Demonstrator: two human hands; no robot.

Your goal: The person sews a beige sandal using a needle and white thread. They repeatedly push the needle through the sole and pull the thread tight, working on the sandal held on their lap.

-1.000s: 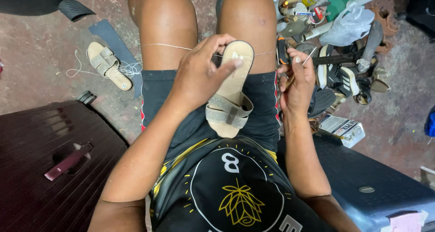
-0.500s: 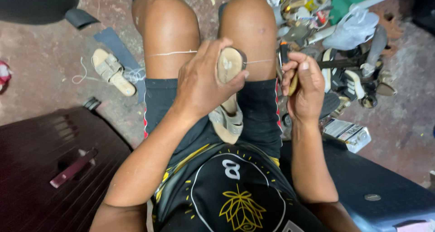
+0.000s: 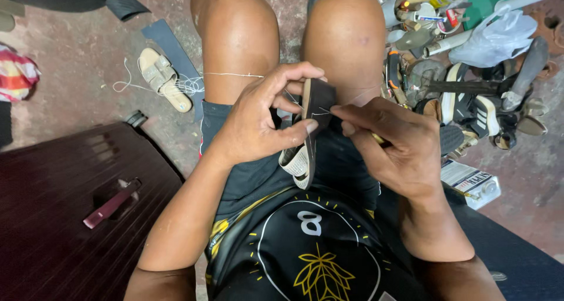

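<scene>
Sandal (image 3: 305,142) sits over the person's lap between the two thighs, turned on edge so its dark sole edge faces the camera, with the pale strap side hanging low toward the shorts. The left hand (image 3: 258,121) is closed around it, thumb across the near edge and fingers curled over the top. A moment earlier the sole faced upward and lay flatter in that hand; now it has been rotated onto its side and brought lower and closer to the body. The right hand (image 3: 393,145) has moved in from beside the sandal to touch its upper edge, fingertips pinched narrow on a thin thread (image 3: 235,74) end, with a yellowish tool handle (image 3: 379,139) just showing under the fingers; what the tool's tip is cannot be told. The thread runs taut from the sandal leftward across the left thigh to a loose tangle on the floor (image 3: 76,60). There a second sandal (image 3: 164,80) lies next to a dark sole cut-out (image 3: 170,48). To the left of the person stands a dark red case (image 3: 64,207); to the right lies a heap of shoes and tools (image 3: 470,95), a white plastic bag (image 3: 496,39) and a small printed box (image 3: 473,183). The right hand's knuckles hide the spot where thread meets sole.
</scene>
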